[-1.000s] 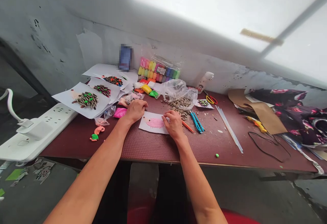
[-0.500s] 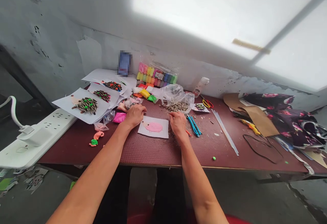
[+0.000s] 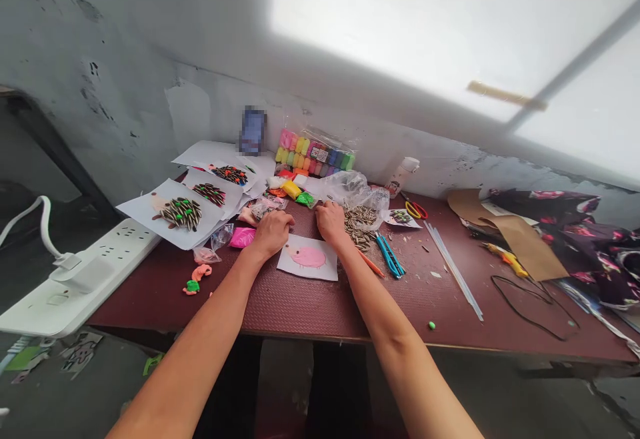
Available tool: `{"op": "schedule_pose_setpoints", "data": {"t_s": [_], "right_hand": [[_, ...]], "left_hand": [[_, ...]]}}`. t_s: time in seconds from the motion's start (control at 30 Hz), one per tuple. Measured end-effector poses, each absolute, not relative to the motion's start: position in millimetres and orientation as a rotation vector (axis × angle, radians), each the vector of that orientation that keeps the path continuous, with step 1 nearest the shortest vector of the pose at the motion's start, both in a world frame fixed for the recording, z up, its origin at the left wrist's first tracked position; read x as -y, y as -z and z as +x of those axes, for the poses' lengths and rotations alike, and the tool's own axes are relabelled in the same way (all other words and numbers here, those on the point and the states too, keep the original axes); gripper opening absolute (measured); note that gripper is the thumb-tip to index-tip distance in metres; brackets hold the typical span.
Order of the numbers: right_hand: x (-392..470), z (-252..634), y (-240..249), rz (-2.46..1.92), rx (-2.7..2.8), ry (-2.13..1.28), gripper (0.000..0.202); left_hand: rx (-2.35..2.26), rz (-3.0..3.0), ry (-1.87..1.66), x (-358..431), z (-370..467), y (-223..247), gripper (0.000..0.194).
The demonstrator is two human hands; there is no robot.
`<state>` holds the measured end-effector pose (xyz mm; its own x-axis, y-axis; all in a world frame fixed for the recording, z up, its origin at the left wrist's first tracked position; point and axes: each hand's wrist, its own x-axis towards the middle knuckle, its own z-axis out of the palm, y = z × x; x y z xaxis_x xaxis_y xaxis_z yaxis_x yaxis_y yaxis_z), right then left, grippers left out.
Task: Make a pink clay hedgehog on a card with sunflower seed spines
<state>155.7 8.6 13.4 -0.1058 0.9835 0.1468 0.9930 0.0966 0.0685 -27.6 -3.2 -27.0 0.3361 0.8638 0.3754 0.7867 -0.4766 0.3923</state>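
A white card (image 3: 286, 267) with a flat pink clay hedgehog body (image 3: 309, 257) lies on the table in front of me. My left hand (image 3: 274, 232) rests just off its upper left corner, fingers curled together. Above the card's upper right side is my right hand (image 3: 330, 221), its fingers drawn in a pinch; anything in them is too small to make out. Striped sunflower seeds (image 3: 361, 223) spill from a clear plastic bag (image 3: 353, 189) right beside that hand. Pink clay in a packet (image 3: 243, 237) sits left of my left hand.
Finished seed hedgehogs on paper (image 3: 180, 214) lie at left, near a white power strip (image 3: 107, 259). Clay packs (image 3: 315, 154) stand against the wall. To the right are a blue utility knife (image 3: 390, 257), scissors (image 3: 416, 209), glue sticks (image 3: 454, 271) and a yellow glue gun (image 3: 510, 260).
My right hand has moved left and away from me, from beside the seeds to beyond the card's upper edge. My left hand stays near the card. The view has shifted slightly.
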Motion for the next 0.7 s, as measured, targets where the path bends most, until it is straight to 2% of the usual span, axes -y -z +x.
{"op": "schedule_pose_setpoints", "data": {"t_s": [0.27,0.53,0.6,0.7], "right_hand": [[-8,155,-19,-2.170,2.334,0.217,0.040],[16,172,-27,-2.105,2.327,0.148,0.037],[21,179,-25,-1.953,2.159,-0.009,0.032],[30,185,-17,-1.677,1.945,-0.432,0.021]], "left_hand": [[-1.529,2.430,-0.802,3,-27,24,0.032],[-1.533,2.441,-0.838,5,-27,24,0.032],[-1.515,2.455,-0.891,6,-27,23,0.031],[-1.452,2.481,-0.968,8,-28,19,0.028]]}}
